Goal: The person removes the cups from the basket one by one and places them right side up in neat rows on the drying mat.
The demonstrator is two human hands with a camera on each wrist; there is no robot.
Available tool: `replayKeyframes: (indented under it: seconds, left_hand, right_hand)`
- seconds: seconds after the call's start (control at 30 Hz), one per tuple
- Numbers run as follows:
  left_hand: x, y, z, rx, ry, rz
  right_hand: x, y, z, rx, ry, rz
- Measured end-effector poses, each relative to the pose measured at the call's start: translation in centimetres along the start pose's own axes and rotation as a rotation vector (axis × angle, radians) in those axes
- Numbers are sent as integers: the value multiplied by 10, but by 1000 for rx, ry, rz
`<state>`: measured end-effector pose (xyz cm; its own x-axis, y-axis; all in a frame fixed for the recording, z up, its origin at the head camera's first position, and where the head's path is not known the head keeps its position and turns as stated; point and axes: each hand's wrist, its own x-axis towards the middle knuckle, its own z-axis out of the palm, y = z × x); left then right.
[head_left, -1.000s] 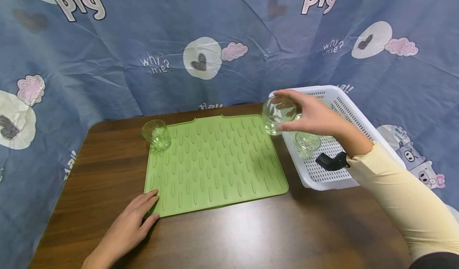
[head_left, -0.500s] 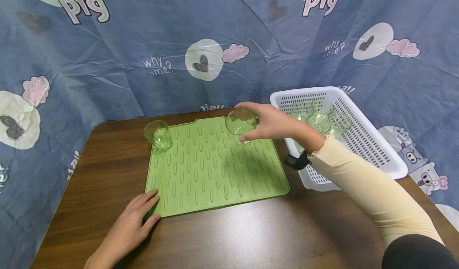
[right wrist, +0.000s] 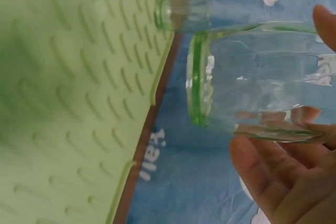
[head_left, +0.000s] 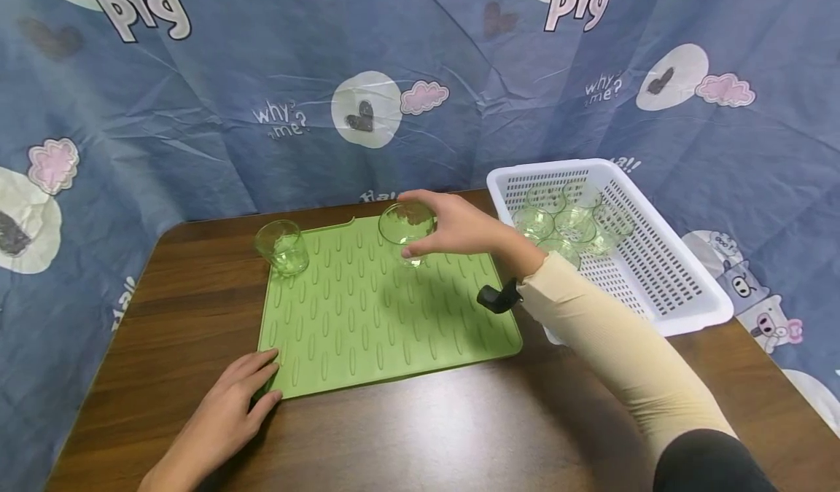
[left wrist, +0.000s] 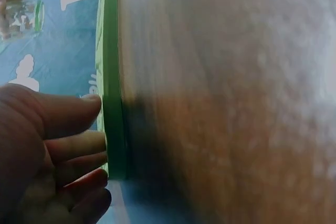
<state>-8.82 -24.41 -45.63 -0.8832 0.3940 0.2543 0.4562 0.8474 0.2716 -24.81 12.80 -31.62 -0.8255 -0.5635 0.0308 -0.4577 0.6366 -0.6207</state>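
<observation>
My right hand (head_left: 453,224) grips a clear drinking glass (head_left: 405,231) near its rim, thumb on one side and fingers on the other. In the right wrist view the held glass (right wrist: 252,80) is above the green ridged mat (right wrist: 79,98), its thick base apart from the surface. A second glass (head_left: 284,248) stands upright on the mat's far left corner. My left hand (head_left: 226,412) rests with relaxed, extended fingers at the near left corner of the mat (head_left: 367,332). The left wrist view shows those fingers (left wrist: 79,153) touching the mat's edge (left wrist: 111,77).
A white perforated basket (head_left: 682,288) stands to the right, with several clear glasses (head_left: 574,226) grouped in its left part. Both basket and mat lie on a dark wooden table (head_left: 420,434). A blue printed cloth (head_left: 262,164) hangs behind the table.
My right hand has carried the glass leftward from over the basket's left edge to above the mat's far middle. The left hand and the standing glass hold their places.
</observation>
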Motion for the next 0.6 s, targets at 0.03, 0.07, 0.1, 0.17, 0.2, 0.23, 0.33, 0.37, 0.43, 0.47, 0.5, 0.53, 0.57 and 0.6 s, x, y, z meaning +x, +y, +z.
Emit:
replayKeyframes:
  seconds: [0.03,0.07,0.1,0.17,0.2,0.23,0.33,0.37,0.43,0.47,0.5,0.53,0.57,0.6]
  left_hand:
    - [0,0,0,-3,-14,-6]
    - [0,0,-1,-7,-28,-12]
    - [0,0,-1,-10,-39,-18]
    - [0,-2,-2,-14,-53,-19]
    - [1,-2,-3,-16,-57,-18]
    - [1,-2,-3,-19,-63,-17]
    - [3,-1,-1,-29,-74,-6]
    - [4,-1,0,-33,-76,-5]
    - [4,-1,1,-40,-78,-3]
    - [3,-2,2,-41,-73,-1]
    - [2,-2,2,-41,-65,1]
    - [1,-3,2,-40,-57,4]
    - [0,-4,2,-42,-46,11]
    - [-1,-4,3,-42,-36,19]
  right_hand:
    - [4,-2,3,4,-4,-6]
    - [8,-4,6,11,-9,-13]
    - [12,-7,9,18,-17,-21]
    - [19,-13,17,38,-31,-38]
    - [22,-15,20,48,-37,-45]
    - [24,-18,24,62,-46,-50]
    - [28,-23,37,96,-71,-52]
    - [29,-24,41,102,-79,-51]
    - [30,-25,53,109,-99,-49]
    - [30,-26,59,113,-108,-49]
    - [31,-27,65,118,-115,-50]
    - [32,-28,72,117,-120,-53]
    - [33,-30,79,119,-124,-52]
    - [34,-31,85,124,-125,-53]
